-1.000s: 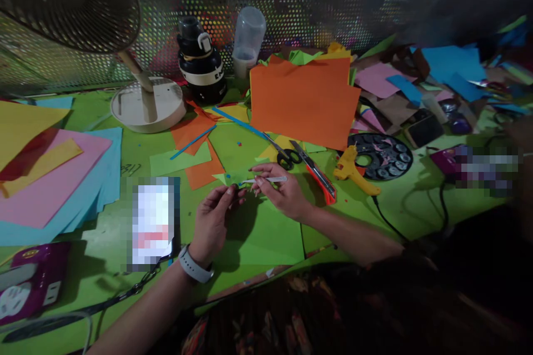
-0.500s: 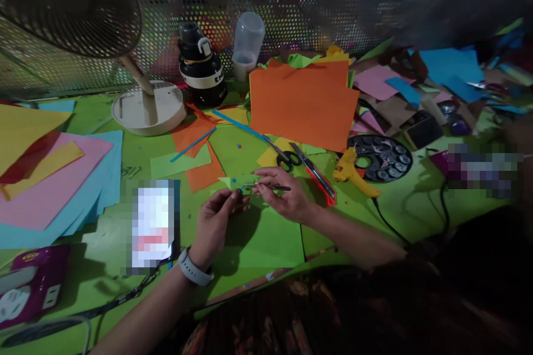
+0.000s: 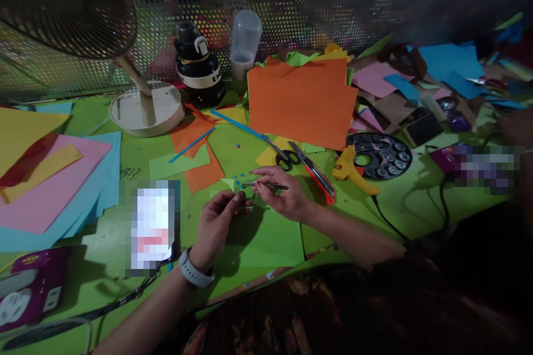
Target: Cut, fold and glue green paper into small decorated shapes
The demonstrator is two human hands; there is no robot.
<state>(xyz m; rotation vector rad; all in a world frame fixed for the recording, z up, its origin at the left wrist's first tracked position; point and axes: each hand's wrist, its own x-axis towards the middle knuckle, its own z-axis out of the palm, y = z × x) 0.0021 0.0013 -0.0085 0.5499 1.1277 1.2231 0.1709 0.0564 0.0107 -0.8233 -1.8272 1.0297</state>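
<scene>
My right hand (image 3: 283,191) pinches a slim, dark, pen-like tool (image 3: 272,185), its thin tip pointing left toward my left hand. Small blue paper bits (image 3: 238,178) lie scattered on the table just beyond that tip. My left hand (image 3: 217,216), with a pale watch band (image 3: 195,269) at the wrist, is closed with thumb and fingertips together. Whatever sits between those fingers is too small and dark to make out. Beneath both hands is a sheet of green paper (image 3: 266,244).
Scissors (image 3: 287,158), an orange box cutter (image 3: 318,180) and a yellow glue gun (image 3: 353,172) with its cord lie to the right. Beyond them is a black round palette (image 3: 385,158). A lit phone (image 3: 152,224), coloured sheets (image 3: 79,183) and a fan base (image 3: 145,111) are leftward.
More blue bits now show on the table beyond the tool's tip. Both hands keep nearly the same place, and the view has shifted slightly.
</scene>
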